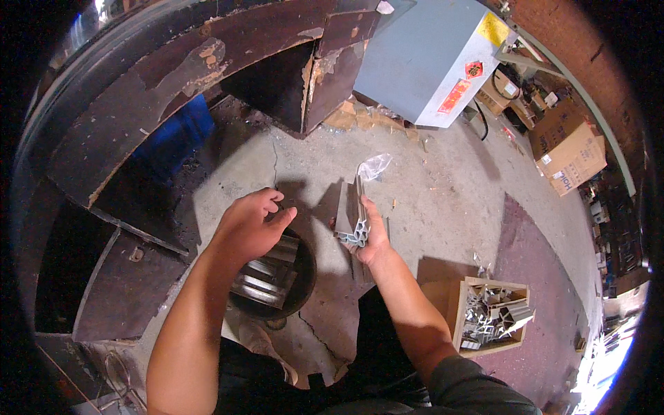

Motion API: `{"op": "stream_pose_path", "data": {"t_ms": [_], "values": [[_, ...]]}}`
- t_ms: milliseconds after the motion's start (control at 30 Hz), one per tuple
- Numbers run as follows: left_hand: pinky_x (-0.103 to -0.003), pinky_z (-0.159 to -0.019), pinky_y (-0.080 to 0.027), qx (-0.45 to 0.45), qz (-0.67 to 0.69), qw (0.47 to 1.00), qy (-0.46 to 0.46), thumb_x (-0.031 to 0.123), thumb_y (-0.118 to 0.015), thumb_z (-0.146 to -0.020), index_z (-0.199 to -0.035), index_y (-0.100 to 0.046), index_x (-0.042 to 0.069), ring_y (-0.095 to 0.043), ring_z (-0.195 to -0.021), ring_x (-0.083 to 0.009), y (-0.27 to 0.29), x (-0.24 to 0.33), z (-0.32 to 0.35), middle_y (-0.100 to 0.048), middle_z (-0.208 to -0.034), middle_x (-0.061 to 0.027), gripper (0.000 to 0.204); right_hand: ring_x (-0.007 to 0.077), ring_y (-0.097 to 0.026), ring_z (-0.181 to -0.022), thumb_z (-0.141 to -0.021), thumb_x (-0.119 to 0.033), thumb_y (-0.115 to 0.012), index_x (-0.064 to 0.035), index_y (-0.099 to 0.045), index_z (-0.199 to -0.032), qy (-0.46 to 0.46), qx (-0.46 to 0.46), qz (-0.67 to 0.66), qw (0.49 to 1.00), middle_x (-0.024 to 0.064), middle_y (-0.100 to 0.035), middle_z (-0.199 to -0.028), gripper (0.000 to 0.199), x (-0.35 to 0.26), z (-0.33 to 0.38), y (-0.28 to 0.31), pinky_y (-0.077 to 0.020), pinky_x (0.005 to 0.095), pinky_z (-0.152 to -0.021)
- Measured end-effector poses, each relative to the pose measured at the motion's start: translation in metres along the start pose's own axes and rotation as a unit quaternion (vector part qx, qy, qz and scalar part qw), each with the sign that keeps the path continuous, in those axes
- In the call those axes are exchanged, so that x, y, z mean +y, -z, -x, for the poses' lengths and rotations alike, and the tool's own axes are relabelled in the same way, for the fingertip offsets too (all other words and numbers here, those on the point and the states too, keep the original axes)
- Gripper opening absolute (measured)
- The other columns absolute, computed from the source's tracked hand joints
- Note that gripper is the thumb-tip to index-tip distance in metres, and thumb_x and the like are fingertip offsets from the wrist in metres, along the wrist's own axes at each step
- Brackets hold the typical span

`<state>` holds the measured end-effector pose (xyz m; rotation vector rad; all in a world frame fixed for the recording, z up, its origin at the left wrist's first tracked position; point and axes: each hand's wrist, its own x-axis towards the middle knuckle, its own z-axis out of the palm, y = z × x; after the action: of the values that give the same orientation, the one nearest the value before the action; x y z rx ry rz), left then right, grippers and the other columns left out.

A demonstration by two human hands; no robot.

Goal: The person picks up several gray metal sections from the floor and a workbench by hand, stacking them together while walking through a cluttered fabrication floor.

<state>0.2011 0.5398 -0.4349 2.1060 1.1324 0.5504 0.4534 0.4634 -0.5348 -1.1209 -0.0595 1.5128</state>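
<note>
My right hand [373,242] is wrapped round an aluminium profile [350,207], a grey extruded bar whose hollow, webbed end faces me. The fingers on its far side are partly hidden. Left of it, my left hand [250,225] hovers above a dark round tub [309,287], its fingers curled and the thumb close to the index finger. Whatever may lie between them is too small to make out. Several metal profile pieces [266,283] lie inside the tub, partly covered by my left wrist.
A clear plastic scrap [374,167] lies on the concrete floor beyond the profile. To the right stands a cardboard box [456,315] of small metal pieces. A grey cabinet [408,59], worn dark panels [131,290] and more cartons [570,155] stand around.
</note>
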Motion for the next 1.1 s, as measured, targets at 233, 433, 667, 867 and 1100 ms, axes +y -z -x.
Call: {"op": "stream_pose_path", "data": {"t_ms": [233,433,667,867,1100], "values": [[-0.038,-0.083,-0.055,0.003,0.026,1.000,0.009,0.030,-0.075,-0.091,-0.117,-0.063,-0.003,-0.071,-0.096,-0.0279,0.005,-0.001,0.004,-0.073,-0.104,-0.0190,0.044,0.0225,-0.073,-0.089,-0.092,-0.065,-0.056,-0.0162,-0.068,-0.114,-0.002,-0.025,-0.017,1.000,0.0045,-0.074,-0.099,0.054,0.004,-0.009,0.003,-0.0573,0.0387,-0.076],[-0.036,-0.084,-0.054,-0.009,0.064,0.998,-0.006,0.027,-0.076,-0.091,-0.115,-0.064,-0.001,-0.070,-0.095,-0.0242,-0.005,0.023,0.000,-0.073,-0.103,-0.0172,0.038,0.0302,-0.070,-0.090,-0.091,-0.060,-0.063,-0.0090,-0.057,-0.132,0.004,-0.019,-0.103,0.994,0.0131,-0.071,-0.107,0.066,-0.001,-0.010,0.036,-0.0575,0.0461,-0.084],[-0.030,-0.079,-0.050,0.008,0.097,0.994,-0.040,0.015,-0.072,-0.095,-0.113,-0.063,0.001,-0.062,-0.086,-0.0143,-0.013,-0.014,-0.005,-0.068,-0.096,-0.0077,0.025,0.0240,-0.068,-0.090,-0.086,-0.057,-0.074,0.0024,-0.052,-0.131,0.146,0.046,-0.038,0.987,0.0145,-0.067,-0.108,0.077,-0.048,0.094,0.033,-0.0569,0.0401,-0.074],[-0.032,-0.084,-0.050,-0.059,0.029,0.996,-0.058,0.017,-0.071,-0.095,-0.116,-0.064,0.001,-0.061,-0.089,-0.0167,-0.023,-0.014,-0.031,-0.068,-0.098,-0.0098,0.028,0.0288,-0.065,-0.108,-0.081,-0.054,-0.080,0.0079,-0.041,-0.142,0.274,0.329,0.077,0.900,0.0215,-0.062,-0.122,0.096,-0.086,0.237,0.121,-0.0552,0.0419,-0.090],[-0.039,-0.092,-0.050,-0.096,0.012,0.995,-0.040,0.026,-0.067,-0.098,-0.124,-0.063,0.003,-0.065,-0.104,-0.0240,-0.035,-0.018,-0.049,-0.070,-0.107,-0.0144,0.035,0.0209,-0.066,-0.089,-0.084,-0.048,-0.079,0.0066,-0.047,-0.131,0.353,0.589,0.141,0.713,0.0147,-0.067,-0.103,0.079,-0.071,0.371,0.280,-0.0574,0.0377,-0.075]]}}
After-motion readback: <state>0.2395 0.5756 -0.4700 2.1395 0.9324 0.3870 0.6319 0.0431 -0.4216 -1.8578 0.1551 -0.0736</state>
